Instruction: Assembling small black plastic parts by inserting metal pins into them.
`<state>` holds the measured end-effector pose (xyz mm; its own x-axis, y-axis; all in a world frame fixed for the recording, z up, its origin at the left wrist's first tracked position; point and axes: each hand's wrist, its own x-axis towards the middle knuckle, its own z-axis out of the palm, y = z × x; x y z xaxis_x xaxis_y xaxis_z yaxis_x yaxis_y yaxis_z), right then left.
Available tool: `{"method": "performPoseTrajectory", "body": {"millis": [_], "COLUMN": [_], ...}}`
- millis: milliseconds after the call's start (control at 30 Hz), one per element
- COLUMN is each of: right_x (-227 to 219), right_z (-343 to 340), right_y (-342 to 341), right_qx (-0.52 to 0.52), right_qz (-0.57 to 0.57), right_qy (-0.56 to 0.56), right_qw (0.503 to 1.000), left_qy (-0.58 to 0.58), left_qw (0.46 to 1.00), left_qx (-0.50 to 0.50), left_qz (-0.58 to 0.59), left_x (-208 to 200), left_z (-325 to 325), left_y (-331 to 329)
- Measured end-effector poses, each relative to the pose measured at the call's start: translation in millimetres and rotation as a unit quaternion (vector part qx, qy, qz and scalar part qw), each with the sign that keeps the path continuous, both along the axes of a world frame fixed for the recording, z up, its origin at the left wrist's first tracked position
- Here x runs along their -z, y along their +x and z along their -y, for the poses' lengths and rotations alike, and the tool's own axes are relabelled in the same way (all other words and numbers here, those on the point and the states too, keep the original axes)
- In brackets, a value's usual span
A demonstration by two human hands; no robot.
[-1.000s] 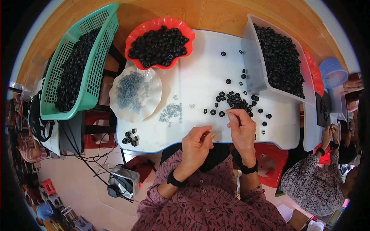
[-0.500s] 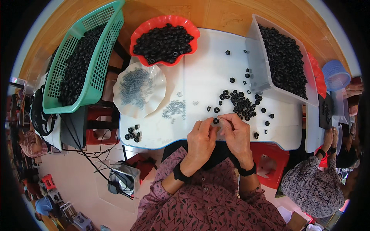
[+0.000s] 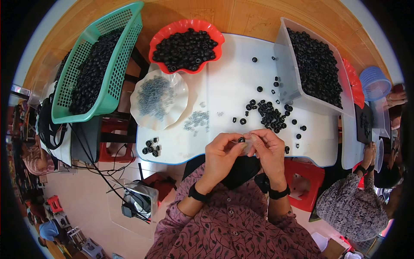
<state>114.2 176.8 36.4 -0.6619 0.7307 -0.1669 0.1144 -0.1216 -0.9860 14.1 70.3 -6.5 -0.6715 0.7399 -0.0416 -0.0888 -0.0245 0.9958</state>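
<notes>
My left hand (image 3: 222, 156) pinches a small round black part (image 3: 241, 140) between thumb and fingertips, just above the table's front edge. Close against it, my right hand (image 3: 268, 152) has its thumb and fingers pressed together beside the part; whatever is in them is too small to make out. A pile of black round parts (image 3: 271, 115) lies on the white table (image 3: 233, 73) beyond my right hand. Tiny clear rings (image 3: 197, 121) are scattered beyond my left hand, near a white scalloped plate (image 3: 180, 103) of the same rings. A few black pieces (image 3: 151, 147) sit at the left edge.
A red scalloped bowl (image 3: 219, 37) and a green basket (image 3: 113, 93) hold black parts at the far left. A clear bin (image 3: 297, 88) full of them stands at the right. Cables (image 3: 92, 170) hang at left. Another person (image 3: 353, 207) works at the right.
Both hands stay together near the table edge. The left hand has rolled and shifted slightly left, and the black part has dropped a little lower between the fingertips.
</notes>
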Motion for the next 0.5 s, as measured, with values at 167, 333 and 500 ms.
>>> {"method": "performPoseTrajectory", "body": {"millis": [167,333,500], "right_x": [-17,-32,-35], "right_z": [11,24,34], "right_y": [8,10,13], "right_qx": [0.011,-0.002,-0.016], "right_qz": [-0.016,-0.017,-0.050], "right_qy": [-0.017,0.020,0.035], "right_qw": [1.000,1.000,0.998], "left_qy": [0.110,0.207,0.235], "left_qw": [0.965,0.908,0.882], "left_qx": [0.063,0.094,0.112], "left_qz": [0.231,0.352,0.394], "left_x": [-15,-9,-12], "left_z": [11,23,31], "left_y": [-5,-3,-5]}}
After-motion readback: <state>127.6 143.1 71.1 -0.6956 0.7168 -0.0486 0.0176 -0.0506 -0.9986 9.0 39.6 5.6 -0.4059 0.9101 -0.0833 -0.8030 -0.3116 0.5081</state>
